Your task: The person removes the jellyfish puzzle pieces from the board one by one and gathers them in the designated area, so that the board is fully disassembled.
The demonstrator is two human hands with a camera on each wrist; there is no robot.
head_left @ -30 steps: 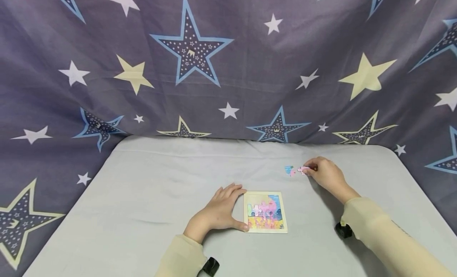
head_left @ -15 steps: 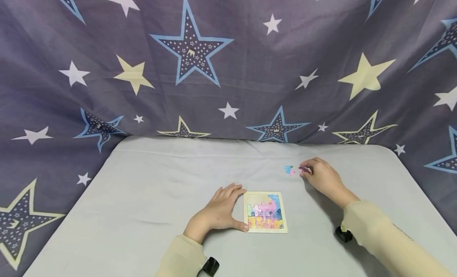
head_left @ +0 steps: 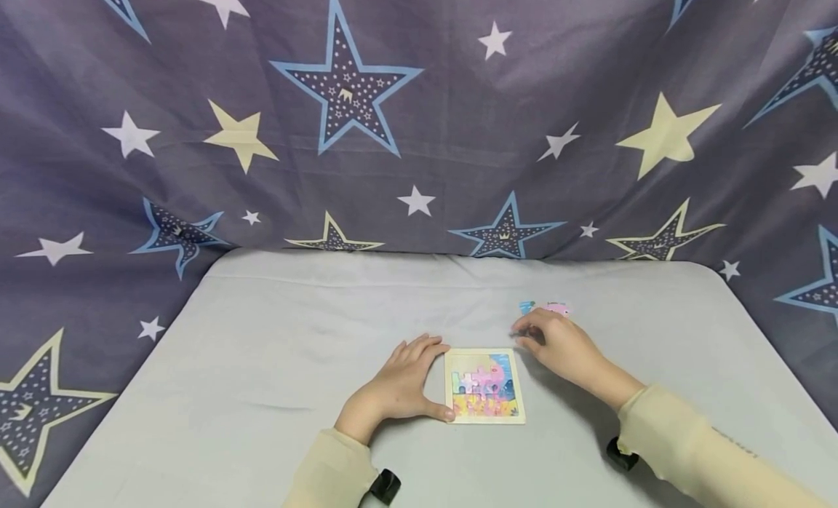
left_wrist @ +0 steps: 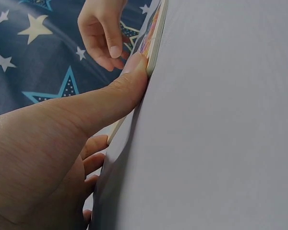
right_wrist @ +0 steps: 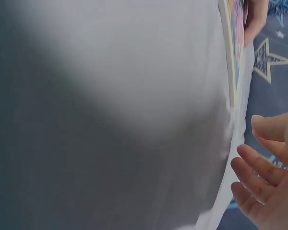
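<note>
A small square jigsaw puzzle tray (head_left: 486, 423) with a pale frame lies on the grey cloth. Its picture is pink, blue and yellow, with bare backing at the upper left. My left hand (head_left: 402, 384) rests spread along its left side, thumb at the near corner and index finger at the far one. Beyond the tray's far right corner my right hand (head_left: 566, 348) pinches a small dark-looking puzzle piece (head_left: 514, 334), seen nearly edge-on and mostly hidden by the fingers. Behind that hand lie a blue loose piece (head_left: 526, 306) and pink pieces (head_left: 558, 307), partly covered by it.
The grey cloth (head_left: 275, 362) covers a surface with rounded far corners. A dark curtain with stars (head_left: 445, 115) hangs behind it and round both sides. Dark wrist devices (head_left: 385, 486) show below the sleeves.
My right hand has come away from the loose pieces, moving left and nearer to the tray with a piece in its fingertips. The pink pieces are more exposed. My left hand stays in place.
</note>
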